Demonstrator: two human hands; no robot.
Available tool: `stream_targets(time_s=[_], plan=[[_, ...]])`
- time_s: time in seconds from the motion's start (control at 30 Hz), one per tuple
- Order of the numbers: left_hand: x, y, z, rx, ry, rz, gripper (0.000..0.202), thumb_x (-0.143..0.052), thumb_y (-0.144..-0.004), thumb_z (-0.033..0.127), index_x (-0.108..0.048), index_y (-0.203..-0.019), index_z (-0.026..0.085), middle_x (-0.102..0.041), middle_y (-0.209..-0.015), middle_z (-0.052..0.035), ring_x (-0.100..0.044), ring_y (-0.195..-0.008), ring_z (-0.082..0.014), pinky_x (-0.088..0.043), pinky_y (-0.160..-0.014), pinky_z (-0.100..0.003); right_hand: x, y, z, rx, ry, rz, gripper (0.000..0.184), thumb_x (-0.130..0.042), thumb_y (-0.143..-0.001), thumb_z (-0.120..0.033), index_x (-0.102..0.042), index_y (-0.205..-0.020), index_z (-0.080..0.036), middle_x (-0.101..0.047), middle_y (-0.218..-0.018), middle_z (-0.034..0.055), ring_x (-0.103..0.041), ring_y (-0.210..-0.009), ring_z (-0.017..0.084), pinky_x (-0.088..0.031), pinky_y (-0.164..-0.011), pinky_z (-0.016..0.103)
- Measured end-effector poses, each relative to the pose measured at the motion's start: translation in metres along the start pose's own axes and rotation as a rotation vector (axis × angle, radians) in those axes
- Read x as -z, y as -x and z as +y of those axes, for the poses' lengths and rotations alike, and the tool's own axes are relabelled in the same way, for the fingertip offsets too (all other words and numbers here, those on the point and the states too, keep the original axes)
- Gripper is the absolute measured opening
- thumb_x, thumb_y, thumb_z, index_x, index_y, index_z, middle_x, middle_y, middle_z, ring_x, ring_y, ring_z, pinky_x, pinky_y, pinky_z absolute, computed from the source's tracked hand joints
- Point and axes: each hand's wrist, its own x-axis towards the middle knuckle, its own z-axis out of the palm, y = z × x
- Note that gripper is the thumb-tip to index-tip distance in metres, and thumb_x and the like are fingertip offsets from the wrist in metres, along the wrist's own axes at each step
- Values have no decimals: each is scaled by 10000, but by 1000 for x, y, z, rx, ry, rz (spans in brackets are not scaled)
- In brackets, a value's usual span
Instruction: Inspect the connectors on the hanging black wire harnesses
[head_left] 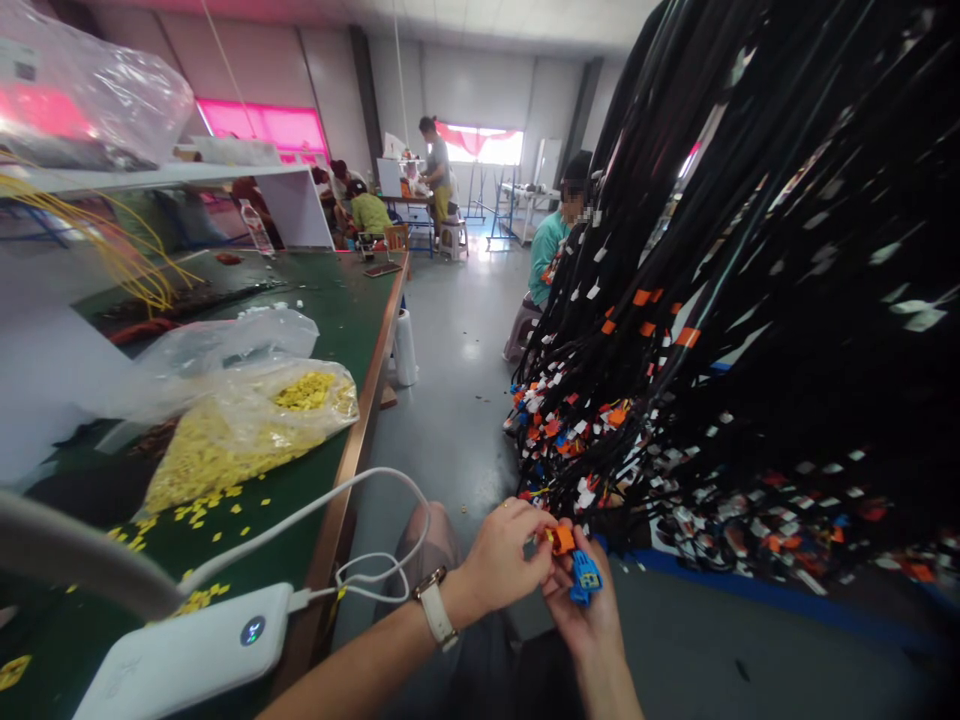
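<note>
One orange connector (562, 541) — one blue connector (586, 578)

Head-worn view, looking forward and down, left hand (504, 558) and right hand (595, 622) close (lower centre), floor (450, 400) receding ahead

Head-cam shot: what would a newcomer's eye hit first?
The hanging mass of black cables on the right, its lower ends crowded with white and orange bits. On the green table at left, a clear bag of yellow pieces, some scattered beside it. Low centre, the orange connector and blue connector in the right hand, with the left hand at the orange one.
</note>
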Motion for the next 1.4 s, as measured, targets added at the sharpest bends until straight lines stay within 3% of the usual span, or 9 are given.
stream_targets(time_s=[0.1,0.27,0.43,0.67,0.87,1.07,1.4], plan=[[3,-3,2,85,107,2,198,-527,-734,143,-675,-865,162,-653,-856,-64,-569,-809,-168,-440,-752,-282,6,-2,-1,-21,-29,-61,122,-680,-728,-243,-647,-838,-204,-538,-467,-98,-423,-344,23,-457,-457,163],[1,-7,0,421,529,-58,158,-600,-709,221,-677,-777,100,-675,-754,-77,-585,-653,-142,-458,-631,-243,12,-3,-3,-57,-92,-97,114,-657,-747,-241,-642,-856,-210,-534,-469,-97,-427,-359,25,-487,-521,186],[-13,-3,-4,520,743,-26,186,-640,-664,211,-654,-796,80,-668,-747,-75,-563,-601,-121,-450,-563,-221,12,-3,-2,-62,-136,-60,165,-695,-703,-216,-642,-859,-213,-544,-473,-101,-429,-350,15,-459,-467,155],[-19,1,-2,586,645,61,172,-650,-670,268,-625,-670,98,-635,-635,-45,-546,-567,-116,-420,-526,-208,8,-1,-1,-45,-139,-57,116,-672,-726,-232,-635,-834,-213,-523,-459,-97,-430,-345,22,-470,-477,176],[-15,0,5,661,728,43,234,-670,-636,326,-610,-614,101,-615,-569,-32,-516,-512,-104,-389,-500,-210,8,-3,0,-20,-78,-85,138,-681,-720,-248,-627,-843,-216,-522,-468,-101,-421,-348,20,-454,-455,162],[-14,0,8,709,750,47,299,-679,-623,384,-606,-582,97,-584,-521,-15,-449,-472,-72,-329,-482,-200,5,-1,1,15,-53,-36,94,-696,-700,-260,-624,-722,-204,-511,-450,-99,-390,-337,28,-453,-452,181],[-18,2,14,740,793,130,331,-682,-619,417,-564,-566,112,-562,-490,-2,-464,-458,-76,-331,-483,-200,-2,3,4,56,-14,-20,84,-685,-721,-267,-628,-710,-206,-522,-471,-98,-393,-349,26,-458,-480,179]])
